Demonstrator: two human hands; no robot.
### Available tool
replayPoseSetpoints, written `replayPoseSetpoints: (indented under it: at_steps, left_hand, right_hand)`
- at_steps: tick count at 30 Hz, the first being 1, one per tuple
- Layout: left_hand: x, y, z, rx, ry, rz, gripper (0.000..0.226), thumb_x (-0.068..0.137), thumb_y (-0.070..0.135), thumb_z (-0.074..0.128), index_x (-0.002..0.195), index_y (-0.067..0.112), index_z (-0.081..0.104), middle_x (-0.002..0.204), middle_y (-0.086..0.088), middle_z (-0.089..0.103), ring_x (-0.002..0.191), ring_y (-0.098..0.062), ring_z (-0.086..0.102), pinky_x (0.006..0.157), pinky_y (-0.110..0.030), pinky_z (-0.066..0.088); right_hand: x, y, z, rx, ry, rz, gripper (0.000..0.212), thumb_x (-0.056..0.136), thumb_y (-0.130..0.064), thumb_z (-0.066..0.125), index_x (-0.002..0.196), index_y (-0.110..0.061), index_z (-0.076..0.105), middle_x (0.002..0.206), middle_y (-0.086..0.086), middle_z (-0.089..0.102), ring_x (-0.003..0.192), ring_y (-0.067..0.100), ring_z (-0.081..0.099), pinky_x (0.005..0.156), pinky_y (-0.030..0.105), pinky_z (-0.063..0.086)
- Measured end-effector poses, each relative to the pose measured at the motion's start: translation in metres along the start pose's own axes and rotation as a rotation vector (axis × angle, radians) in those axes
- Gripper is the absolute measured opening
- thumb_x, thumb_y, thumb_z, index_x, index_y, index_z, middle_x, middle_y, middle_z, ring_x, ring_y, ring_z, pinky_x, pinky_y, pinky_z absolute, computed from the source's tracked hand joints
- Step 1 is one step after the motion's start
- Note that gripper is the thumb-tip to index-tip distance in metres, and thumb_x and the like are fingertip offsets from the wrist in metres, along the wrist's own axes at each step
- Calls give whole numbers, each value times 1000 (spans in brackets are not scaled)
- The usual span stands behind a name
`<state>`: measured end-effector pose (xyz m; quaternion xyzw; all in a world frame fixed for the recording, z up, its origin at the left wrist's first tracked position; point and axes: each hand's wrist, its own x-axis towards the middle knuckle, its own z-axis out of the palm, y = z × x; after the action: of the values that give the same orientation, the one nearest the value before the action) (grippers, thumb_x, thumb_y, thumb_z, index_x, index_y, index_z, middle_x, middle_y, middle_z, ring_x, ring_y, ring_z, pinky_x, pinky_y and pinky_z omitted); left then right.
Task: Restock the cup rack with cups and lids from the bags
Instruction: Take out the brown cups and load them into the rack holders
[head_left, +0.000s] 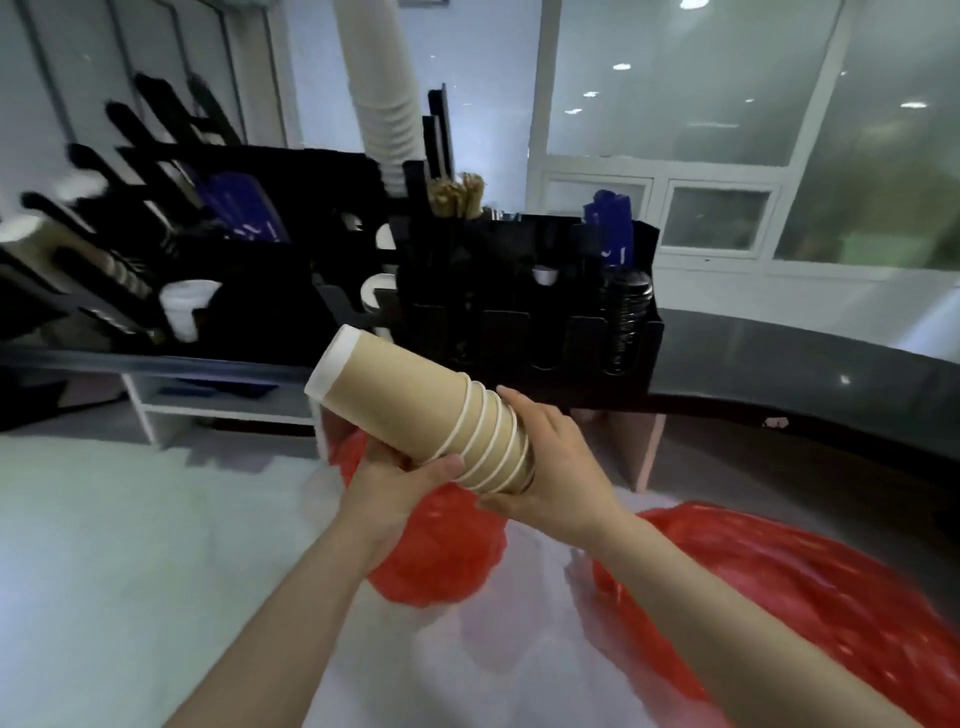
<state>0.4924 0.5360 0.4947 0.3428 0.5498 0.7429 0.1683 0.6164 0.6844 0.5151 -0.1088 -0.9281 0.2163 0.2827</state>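
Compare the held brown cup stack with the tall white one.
The brown stack is tan with white rims; the white stack is all white. The brown stack is short and tilted; the white stack is much taller, nearly upright. Both are nested cups.

the mouth end of the cup stack (415, 410) is buried in the right hand (550, 467), so how many rims sit in there can't be told. the left hand (405, 488) grips from below, with its fingertips out of sight behind the cups. the small red bag (436, 561) under the hands is smeared and partly covered by the left forearm (291, 613). near right, the large red bag (779, 597) runs off the right and bottom edges. far left, the cup rack (130, 208) is blurred and cut by the left edge. the white cup column (384, 104) loses its top at the upper edge. the black lids (626, 312) are too dark to count.
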Motion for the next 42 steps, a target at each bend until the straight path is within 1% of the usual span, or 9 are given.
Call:
replayPoseSetpoints:
  at_steps: [5,11,16,18,21,28,35,41,42]
  left_hand:
    - [-30,51,-118,33,96,-15,81,51,30,84,124,18,51,119,-6,65,113,-24,60,100,-50,45]
    - [-50,108,-231,95,113,59,68,56,34,82,118,26,55,113,0,69,108,-21,63,90,-39,51]
    - [-39,145,-282,-33,114,109,70,54,42,86,114,27,54,107,7,71,102,-13,66,78,-26,54]
    - [-25,157,-298,-99,131,125,72,51,38,88,114,26,54,104,8,72,98,-11,67,73,-23,54]
    - [2,169,-318,-142,113,141,72,59,29,82,124,19,51,112,-1,70,104,-19,66,74,-27,55]
    - [86,189,-358,-143,93,168,61,67,19,77,123,18,53,113,-3,69,104,-21,66,76,-32,55]
    - [170,223,-408,-86,34,288,55,65,17,77,117,16,58,108,-2,70,102,-21,66,76,-33,54]
    - [221,242,-468,-203,96,349,97,44,43,92,128,25,47,117,0,68,112,-22,62,92,-42,51]
    - [229,248,-482,-211,110,371,96,45,43,92,128,26,46,118,1,67,112,-22,62,94,-43,49]
  right_hand:
    - [28,-103,78,134,-44,-66,110,55,-62,76,146,-41,18,140,-15,38,126,7,34,99,26,33]
    - [69,-211,149,221,17,-143,98,60,-62,73,143,-41,26,137,-15,45,124,9,42,99,30,40]
    - [104,-267,168,254,68,-189,90,59,-56,75,138,-34,37,127,-11,51,115,13,49,96,41,44]
    - [121,-281,172,234,99,-200,91,57,-63,72,137,-33,39,125,-10,53,113,16,50,94,41,44]
    - [152,-293,177,195,125,-200,91,57,-63,73,136,-33,40,124,-9,53,112,17,51,93,41,45]
    - [240,-302,186,172,189,-233,89,59,-57,79,135,-39,37,126,-13,51,115,16,49,92,42,48]
    - [345,-320,200,148,292,-303,86,56,-65,70,132,-39,37,119,-12,51,110,15,47,85,44,50]
    - [408,-317,224,20,390,-273,88,56,-58,75,132,-36,37,124,-11,50,115,18,43,85,42,49]
    - [414,-313,227,4,385,-245,89,55,-57,77,132,-36,38,124,-12,50,116,18,43,86,42,48]
